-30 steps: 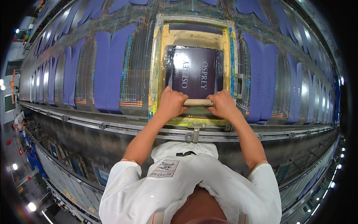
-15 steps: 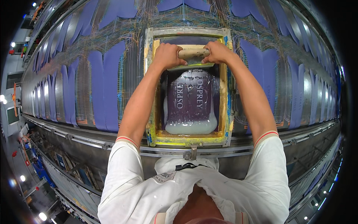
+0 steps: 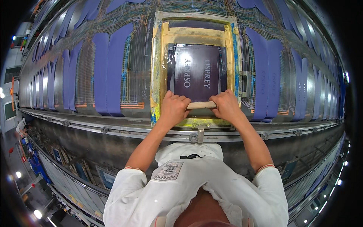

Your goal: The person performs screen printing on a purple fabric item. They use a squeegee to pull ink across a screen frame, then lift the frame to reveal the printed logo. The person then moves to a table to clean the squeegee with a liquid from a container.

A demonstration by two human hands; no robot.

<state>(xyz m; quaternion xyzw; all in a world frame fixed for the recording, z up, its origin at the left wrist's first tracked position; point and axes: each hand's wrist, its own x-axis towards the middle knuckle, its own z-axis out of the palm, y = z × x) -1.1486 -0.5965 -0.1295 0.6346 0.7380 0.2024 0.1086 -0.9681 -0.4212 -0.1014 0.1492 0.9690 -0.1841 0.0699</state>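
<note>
So the squeegee (image 3: 201, 105) has jumped from the far end of the screen frame (image 3: 157, 81) to the near end since half a second ago, both hands along with it, and the pale paste that was pooled at the near end isn't visible there now. The left hand (image 3: 175, 108) and right hand (image 3: 227, 106) are each clamped on an end of the squeegee's bar, fingers curled over, bare bar showing between them.

My guess on handling: the bar looks like wood, so stiff and fairly light, but probably slick if that wet stuff gets on it. Grabbing both ends like this seems right for even pressure. The dark printing mesh (image 3: 197, 75) inside the frame is likely the fragile bit, so I'd keep hard corners off it. It's glossy, with 2 lines of pale lettering.

The frame sits on a long grey table (image 3: 132, 112) scribbled with coloured lines, with purple pieces (image 3: 107, 75) laid out on both sides. A metal rail (image 3: 89, 126) runs along the near edge. Behind the worker there's a dim aisle and bright lamps (image 3: 38, 214).
</note>
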